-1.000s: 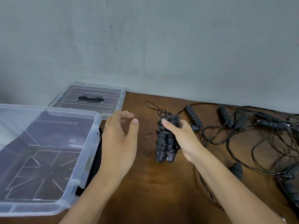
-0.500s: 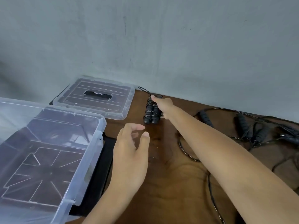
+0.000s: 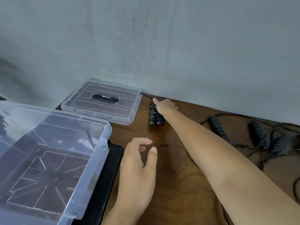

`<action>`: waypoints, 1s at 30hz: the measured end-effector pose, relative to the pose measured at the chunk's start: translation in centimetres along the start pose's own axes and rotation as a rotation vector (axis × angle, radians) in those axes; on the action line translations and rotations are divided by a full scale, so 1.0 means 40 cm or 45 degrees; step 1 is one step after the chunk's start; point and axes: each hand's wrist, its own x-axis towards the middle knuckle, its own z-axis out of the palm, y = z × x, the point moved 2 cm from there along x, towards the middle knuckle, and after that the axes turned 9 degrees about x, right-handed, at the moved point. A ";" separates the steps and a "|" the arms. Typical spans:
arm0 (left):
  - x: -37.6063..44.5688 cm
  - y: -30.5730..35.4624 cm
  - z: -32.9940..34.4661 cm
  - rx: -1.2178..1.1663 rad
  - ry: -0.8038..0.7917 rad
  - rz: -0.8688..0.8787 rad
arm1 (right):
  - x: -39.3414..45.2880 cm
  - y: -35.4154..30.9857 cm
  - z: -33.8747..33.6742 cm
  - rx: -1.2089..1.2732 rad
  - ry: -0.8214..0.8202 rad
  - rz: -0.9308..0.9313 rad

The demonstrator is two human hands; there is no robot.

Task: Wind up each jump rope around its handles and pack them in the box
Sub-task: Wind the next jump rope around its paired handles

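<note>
A wound black jump rope bundle (image 3: pixel 153 116) lies on the brown table close to the wall, just right of the lid. My right hand (image 3: pixel 164 105) reaches far forward and grips the bundle's far end, fingers curled round it. My left hand (image 3: pixel 138 166) hovers above the table middle, fingers relaxed and holding nothing. The clear plastic box (image 3: pixel 97 153) stands at the near left, with nothing inside. Several unwound black jump ropes (image 3: pixel 263 137) lie tangled at the right.
The box's clear lid (image 3: pixel 105 103) lies flat at the back left against the grey wall (image 3: pixel 162 46). A black flat object (image 3: pixel 107 176) sticks out from under the box. The wooden table (image 3: pixel 178 184) runs between my arms.
My right hand carried the wound bundle from the table middle forward and left to the wall beside the lid. My left hand stayed hovering and open. The view shifted left.
</note>
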 end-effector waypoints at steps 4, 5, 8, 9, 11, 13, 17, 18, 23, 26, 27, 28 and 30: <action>0.005 0.003 -0.001 -0.009 -0.009 0.024 | -0.011 0.006 -0.013 0.085 -0.145 -0.041; 0.006 0.005 0.000 -0.015 -0.013 0.030 | -0.019 0.009 -0.025 0.091 -0.157 -0.054; 0.015 0.014 0.009 -0.042 -0.027 0.048 | -0.054 0.016 -0.084 0.084 -0.228 -0.090; 0.019 0.020 0.015 -0.054 -0.033 0.055 | -0.065 0.017 -0.110 0.103 -0.255 -0.100; 0.023 0.033 0.031 -0.088 -0.051 0.068 | -0.090 0.026 -0.176 0.175 -0.312 -0.100; 0.024 0.048 0.054 -0.098 -0.071 0.083 | -0.115 0.040 -0.252 0.197 -0.354 -0.135; 0.023 0.082 0.121 -0.041 -0.131 0.101 | -0.165 0.102 -0.413 0.084 -0.337 -0.188; 0.027 0.087 0.134 -0.033 -0.145 0.096 | -0.175 0.118 -0.442 0.062 -0.341 -0.189; 0.047 0.115 0.230 0.018 -0.241 0.110 | -0.192 0.247 -0.574 -0.080 -0.339 -0.226; 0.071 0.118 0.296 -0.030 -0.342 0.019 | -0.164 0.336 -0.609 -0.191 -0.282 -0.295; 0.080 0.115 0.322 -0.105 -0.409 -0.057 | -0.154 0.365 -0.613 -0.238 -0.278 -0.316; 0.087 0.115 0.351 -0.194 -0.488 -0.140 | -0.142 0.392 -0.613 -0.289 -0.285 -0.345; 0.102 0.114 0.412 -0.310 -0.618 -0.273 | -0.119 0.440 -0.605 -0.362 -0.316 -0.390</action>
